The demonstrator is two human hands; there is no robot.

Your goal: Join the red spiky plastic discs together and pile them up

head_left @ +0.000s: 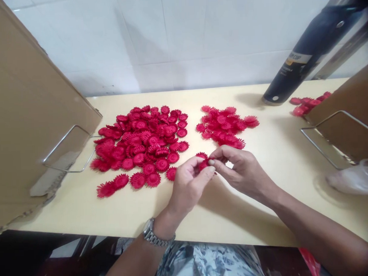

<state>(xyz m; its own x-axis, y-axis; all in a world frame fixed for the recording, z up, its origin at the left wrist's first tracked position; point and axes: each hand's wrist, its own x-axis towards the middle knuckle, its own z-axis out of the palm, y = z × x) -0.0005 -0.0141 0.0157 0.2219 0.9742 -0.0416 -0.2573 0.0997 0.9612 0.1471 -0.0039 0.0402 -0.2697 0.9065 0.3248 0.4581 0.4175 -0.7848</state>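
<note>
My left hand (pixel 187 182), with a metal watch on its wrist, is closed, thumb and fingers pinching a small red artificial flower (pixel 204 164). My right hand (pixel 241 168) meets it from the right, its thumb and index fingertips closed on the flower's edge. The fingers hide part of the flower. Just behind it another red flower (pixel 202 155) shows partly. To the left of my hands spreads a large heap of red flowers (pixel 141 135) with fringed, petal-like rims. A smaller pile of flatter, fringed red pieces (pixel 222 122) lies beyond my right hand.
A cardboard sheet (pixel 34 99) with a wire handle stands at the left of the pale table (pixel 129 214). Another cardboard piece (pixel 348 100) with wire stands at the right, near more red pieces (pixel 309 104). A dark bottle (pixel 302 57) and a clear plastic bag (pixel 354 180) are also there.
</note>
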